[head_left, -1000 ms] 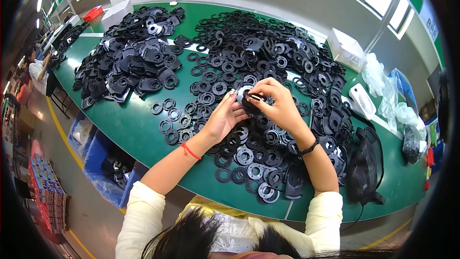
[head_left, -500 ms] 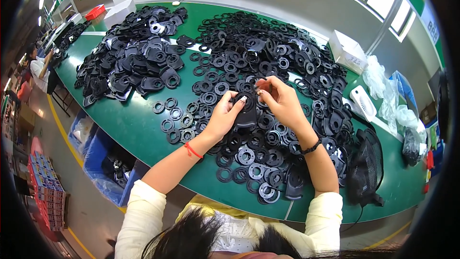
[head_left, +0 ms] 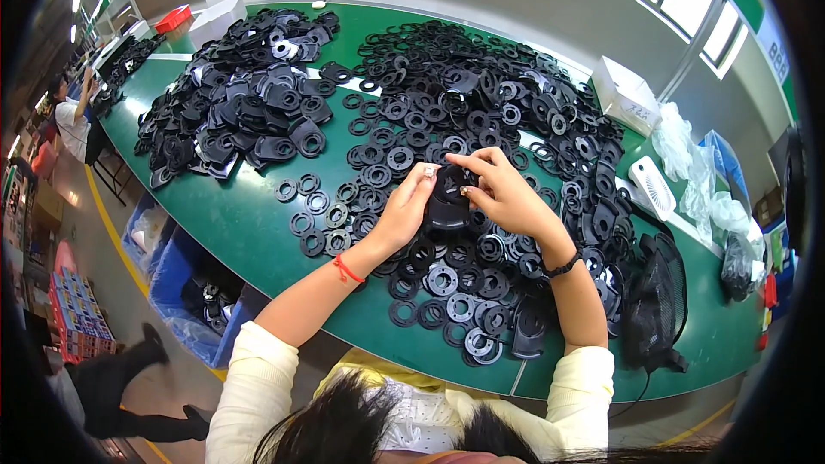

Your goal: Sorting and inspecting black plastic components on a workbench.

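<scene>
Dressed in pale cream knit sleeves (head_left: 262,369) and a white dotted top (head_left: 417,417); wearing a thin red cord bracelet (head_left: 346,269), a black wristband (head_left: 565,266).

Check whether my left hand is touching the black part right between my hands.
Touching. The head view shows the left hand with its fingertips against the left edge of the black part.

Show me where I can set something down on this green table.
Bare green tabletop shows between the left plate pile, the loose rings and its near edge; more lies right of the black mesh bag. Crowded: around left hand and right hand, among heaped rings.
</scene>
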Demonstrator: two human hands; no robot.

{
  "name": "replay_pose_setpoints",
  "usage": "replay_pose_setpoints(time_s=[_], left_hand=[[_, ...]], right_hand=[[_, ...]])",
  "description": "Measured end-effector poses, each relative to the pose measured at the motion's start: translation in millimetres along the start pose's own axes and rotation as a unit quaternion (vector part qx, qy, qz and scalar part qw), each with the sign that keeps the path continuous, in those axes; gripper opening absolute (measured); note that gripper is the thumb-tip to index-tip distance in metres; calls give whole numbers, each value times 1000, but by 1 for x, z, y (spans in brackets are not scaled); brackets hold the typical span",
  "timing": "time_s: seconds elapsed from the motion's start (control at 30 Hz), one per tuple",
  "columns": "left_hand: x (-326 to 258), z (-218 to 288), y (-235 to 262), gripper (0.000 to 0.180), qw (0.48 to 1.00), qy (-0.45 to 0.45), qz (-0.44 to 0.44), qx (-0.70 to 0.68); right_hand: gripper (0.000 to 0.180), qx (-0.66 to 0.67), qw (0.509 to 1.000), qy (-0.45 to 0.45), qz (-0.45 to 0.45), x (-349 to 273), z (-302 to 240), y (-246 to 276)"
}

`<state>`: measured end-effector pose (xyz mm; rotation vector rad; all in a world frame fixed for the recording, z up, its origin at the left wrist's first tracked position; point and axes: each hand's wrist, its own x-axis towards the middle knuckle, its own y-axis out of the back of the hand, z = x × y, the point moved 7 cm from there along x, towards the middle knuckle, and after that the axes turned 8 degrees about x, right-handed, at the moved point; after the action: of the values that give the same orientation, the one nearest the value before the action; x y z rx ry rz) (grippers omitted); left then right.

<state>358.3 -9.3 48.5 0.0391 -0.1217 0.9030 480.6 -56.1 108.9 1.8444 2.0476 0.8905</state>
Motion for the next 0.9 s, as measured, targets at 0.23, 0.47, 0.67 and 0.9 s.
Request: replay_pose_setpoints(time_s=[0.23, 0.47, 0.67, 0.9], left_hand=[[0, -2, -8, 28, 990, -88, -35, 104], [-3, 8, -10, 30, 982, -110, -30, 152], [-5, 13, -12, 33, 982, -113, -46, 147], [-4, 8, -14, 35, 988, -90, -63, 110]], right_hand=[[51, -2, 999, -31, -26, -2, -1, 2], [50, -55, 998, -1, -11, -3, -4, 2], [43, -75, 996, 9, 39, -1, -8, 7], [37, -68, 994, 28, 79, -1, -17, 13]])
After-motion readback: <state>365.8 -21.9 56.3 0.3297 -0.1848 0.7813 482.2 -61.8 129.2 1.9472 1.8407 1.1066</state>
